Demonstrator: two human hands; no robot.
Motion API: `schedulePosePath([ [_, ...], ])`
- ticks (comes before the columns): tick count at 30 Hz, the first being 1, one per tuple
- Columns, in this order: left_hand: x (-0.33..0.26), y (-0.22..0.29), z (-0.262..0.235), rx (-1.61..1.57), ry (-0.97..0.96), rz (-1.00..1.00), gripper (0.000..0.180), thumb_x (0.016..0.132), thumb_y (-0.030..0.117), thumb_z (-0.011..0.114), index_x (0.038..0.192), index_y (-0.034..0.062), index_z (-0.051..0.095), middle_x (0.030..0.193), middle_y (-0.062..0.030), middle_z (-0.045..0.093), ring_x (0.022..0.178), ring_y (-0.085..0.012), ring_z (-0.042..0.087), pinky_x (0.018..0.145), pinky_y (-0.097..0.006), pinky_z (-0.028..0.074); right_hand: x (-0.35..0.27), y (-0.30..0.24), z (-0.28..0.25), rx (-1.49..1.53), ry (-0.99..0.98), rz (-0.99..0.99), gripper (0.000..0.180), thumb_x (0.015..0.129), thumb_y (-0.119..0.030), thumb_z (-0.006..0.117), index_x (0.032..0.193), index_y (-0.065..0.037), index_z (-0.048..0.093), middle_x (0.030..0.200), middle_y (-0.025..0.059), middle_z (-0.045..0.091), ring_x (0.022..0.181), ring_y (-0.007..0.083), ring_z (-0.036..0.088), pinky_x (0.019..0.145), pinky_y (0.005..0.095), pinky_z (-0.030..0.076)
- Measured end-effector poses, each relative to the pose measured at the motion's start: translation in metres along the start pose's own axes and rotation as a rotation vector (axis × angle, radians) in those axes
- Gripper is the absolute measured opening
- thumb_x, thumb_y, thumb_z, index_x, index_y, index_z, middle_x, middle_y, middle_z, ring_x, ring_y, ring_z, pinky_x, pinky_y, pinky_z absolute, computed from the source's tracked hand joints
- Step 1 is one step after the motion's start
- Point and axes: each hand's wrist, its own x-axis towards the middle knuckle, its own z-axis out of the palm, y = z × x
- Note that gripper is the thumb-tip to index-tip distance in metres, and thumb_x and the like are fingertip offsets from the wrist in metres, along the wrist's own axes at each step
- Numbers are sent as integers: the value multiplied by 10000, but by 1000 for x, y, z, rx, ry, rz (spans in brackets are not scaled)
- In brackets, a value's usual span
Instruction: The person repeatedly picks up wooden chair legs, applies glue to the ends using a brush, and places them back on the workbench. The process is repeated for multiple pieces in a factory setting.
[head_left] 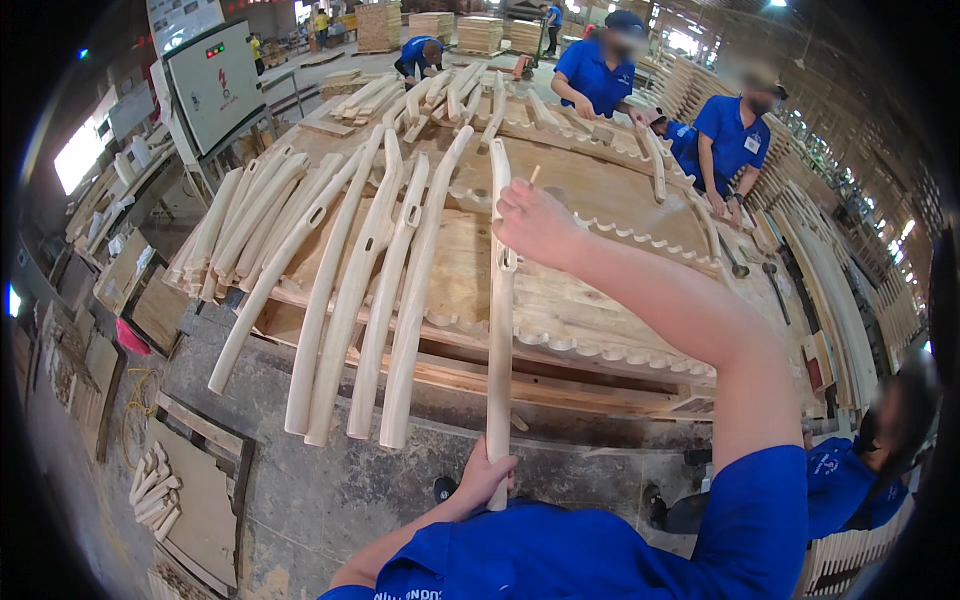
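Observation:
A long, slightly bent pale wooden chair leg or post (500, 350) lies across the table edge, its near end reaching back to my body. My left hand (483, 475) is wrapped round that near end. My right hand (540, 222) is closed against the upper part of the post, just above a slot cut in it. From its fingers a thin light-brown stick (535, 175) pokes up; its other end is hidden. To the left, several similar posts (400, 330) with slots lie side by side, their near ends overhanging the edge.
The wooden worktable (590, 310) carries strips with scalloped edges and more posts stacked at left (250, 220). Hammers (775, 285) lie at the right. Co-workers in blue (600, 75) stand along the far and right sides. An electrical cabinet (212, 85) stands back left; wood offcuts (155, 490) lie lower left.

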Motion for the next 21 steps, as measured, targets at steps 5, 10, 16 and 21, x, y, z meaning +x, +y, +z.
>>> schedulePosePath([
  [5, -2, 3, 1, -40, -6, 26, 406, 786, 50, 574, 1126, 44, 351, 701, -60, 471, 506, -144, 515, 456, -279, 452, -7, -3, 4, 48, -25, 78, 53, 703, -129, 580, 693, -114, 629, 732, 17, 589, 861, 161, 540, 837, 303, 317],
  [10, -3, 8, -2, -9, 4, 11, 402, 795, 55, 564, 1133, 48, 347, 702, -65, 480, 504, -147, 519, 458, -284, 451, -2, -20, -4, 87, -65, 41, 88, 695, -134, 598, 686, -101, 679, 774, 11, 642, 873, 146, 556, 850, 300, 327],
  [16, 0, 2, 3, 27, -11, 38, 447, 799, 57, 559, 1176, 47, 319, 681, -69, 484, 487, -150, 520, 455, -287, 448, 7, -5, 13, -59, -78, 106, 64, 706, -128, 589, 709, -118, 652, 758, 14, 617, 852, 152, 550, 836, 301, 318],
  [21, -2, 7, 3, -23, -1, 5, 407, 802, 59, 561, 1139, 53, 334, 681, -72, 486, 490, -152, 524, 451, -288, 448, -6, -12, 21, -63, 84, 67, 31, 705, -123, 571, 713, -145, 592, 710, -11, 542, 827, 155, 523, 853, 309, 311],
])
